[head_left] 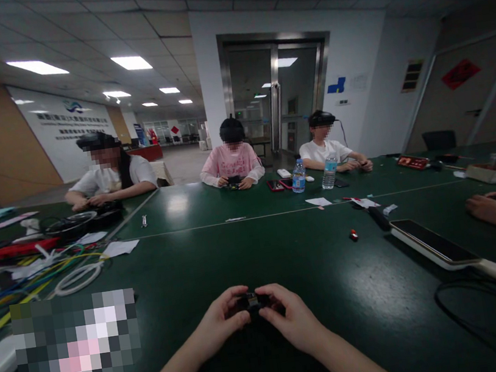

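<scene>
Between my two hands, just above the dark green table [285,254], is a small black part [252,302] with a lighter patch on it. Its exact kind is too small and dark to make out. My left hand [224,318] pinches its left side with thumb and fingers. From the right, my right hand [288,311] grips the other side in the same way. The fingers cover both ends of the part.
Left lie coiled cables [79,279], papers [121,247] and a blurred-out object [80,351]. To the right are a small red item [353,235], a phone [435,239] on a pale handled object, and a black cable [455,317]. Bottles [299,177] stand farther back. Several people sit around.
</scene>
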`<state>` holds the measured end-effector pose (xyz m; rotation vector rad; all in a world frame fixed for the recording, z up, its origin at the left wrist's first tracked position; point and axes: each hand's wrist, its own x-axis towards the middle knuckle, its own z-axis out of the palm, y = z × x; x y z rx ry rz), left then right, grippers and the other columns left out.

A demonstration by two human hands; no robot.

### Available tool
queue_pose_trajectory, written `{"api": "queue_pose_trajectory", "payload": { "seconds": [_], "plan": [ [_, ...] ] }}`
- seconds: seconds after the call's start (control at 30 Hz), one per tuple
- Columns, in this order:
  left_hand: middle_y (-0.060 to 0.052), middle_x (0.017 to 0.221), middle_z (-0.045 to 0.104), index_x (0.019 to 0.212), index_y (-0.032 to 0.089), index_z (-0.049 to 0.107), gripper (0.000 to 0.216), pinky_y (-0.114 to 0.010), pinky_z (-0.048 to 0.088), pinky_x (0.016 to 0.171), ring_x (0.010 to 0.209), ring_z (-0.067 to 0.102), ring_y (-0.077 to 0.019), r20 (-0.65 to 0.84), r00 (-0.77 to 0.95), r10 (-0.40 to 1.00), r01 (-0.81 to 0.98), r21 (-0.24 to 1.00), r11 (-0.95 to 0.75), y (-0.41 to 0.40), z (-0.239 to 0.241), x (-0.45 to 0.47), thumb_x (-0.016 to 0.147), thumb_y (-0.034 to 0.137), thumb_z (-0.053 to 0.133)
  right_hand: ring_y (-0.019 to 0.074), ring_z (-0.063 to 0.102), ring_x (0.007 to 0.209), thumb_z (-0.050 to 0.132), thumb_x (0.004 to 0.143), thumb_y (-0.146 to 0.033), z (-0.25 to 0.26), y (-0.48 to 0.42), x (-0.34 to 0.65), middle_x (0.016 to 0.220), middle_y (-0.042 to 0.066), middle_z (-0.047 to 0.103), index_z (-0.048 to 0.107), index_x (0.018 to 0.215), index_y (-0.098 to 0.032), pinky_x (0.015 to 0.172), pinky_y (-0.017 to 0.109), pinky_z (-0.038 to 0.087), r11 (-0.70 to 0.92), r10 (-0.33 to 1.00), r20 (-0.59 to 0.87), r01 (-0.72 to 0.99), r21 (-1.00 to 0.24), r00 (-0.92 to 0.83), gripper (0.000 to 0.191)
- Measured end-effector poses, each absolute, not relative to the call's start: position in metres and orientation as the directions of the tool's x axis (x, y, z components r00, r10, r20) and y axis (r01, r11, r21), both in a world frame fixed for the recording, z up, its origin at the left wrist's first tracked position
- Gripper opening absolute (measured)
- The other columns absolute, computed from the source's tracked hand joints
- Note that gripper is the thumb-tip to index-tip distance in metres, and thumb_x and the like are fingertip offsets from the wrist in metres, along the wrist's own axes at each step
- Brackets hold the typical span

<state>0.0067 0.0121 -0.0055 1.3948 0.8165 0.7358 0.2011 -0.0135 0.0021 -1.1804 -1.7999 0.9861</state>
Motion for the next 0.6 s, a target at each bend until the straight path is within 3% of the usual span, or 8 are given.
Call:
{"api": "queue_pose_trajectory", "payload": {
  "seconds": [0.23, 0.37, 0.6],
  "plan": [
    [-0.002, 0.085, 0.058, 0.102, 0.018, 0.05, 0.032, -0.03, 0.043, 0.067, 0.078, 0.055, -0.0162, -0.054, 0.545, 0.837, 0.066, 0.998, 0.021, 0.0114, -0.0032, 0.006, 0.074, 0.027, 0.061, 0.0173, 0.057, 0.088, 0.056, 0.077, -0.019, 0.006, -0.016, 0.2009, 0.103, 0.001, 0.058, 0.056, 0.105, -0.027, 0.077, 0.031, 0.047, 0.283, 0.938, 0.177, 0.362, -0.888, -0.299, 0.03],
    [-0.002, 0.084, 0.058, 0.102, 0.018, 0.05, 0.035, -0.03, 0.043, 0.066, 0.076, 0.055, -0.0164, -0.051, 0.551, 0.833, 0.054, 0.998, 0.026, 0.013, -0.007, 0.006, 0.072, 0.028, 0.063, 0.0169, 0.057, 0.086, 0.056, 0.075, -0.017, 0.0058, -0.0157, 0.2, 0.101, 0.001, 0.059, 0.057, 0.103, -0.026, 0.076, 0.031, 0.046, 0.294, 0.937, 0.196, 0.352, -0.889, -0.288, 0.029],
    [-0.005, 0.103, 0.058, 0.114, 0.023, 0.044, 0.049, -0.032, 0.043, 0.075, 0.087, 0.056, -0.0181, -0.065, 0.576, 0.815, -0.002, 0.997, 0.081, 0.0154, -0.0116, 0.0037, 0.071, 0.026, 0.066, 0.0174, 0.057, 0.087, 0.055, 0.076, -0.019, 0.0045, -0.015, 0.1997, 0.102, 0.002, 0.059, 0.056, 0.105, -0.026, 0.076, 0.031, 0.047, 0.292, 0.938, 0.197, 0.344, -0.892, -0.285, 0.03]
  ]
}}
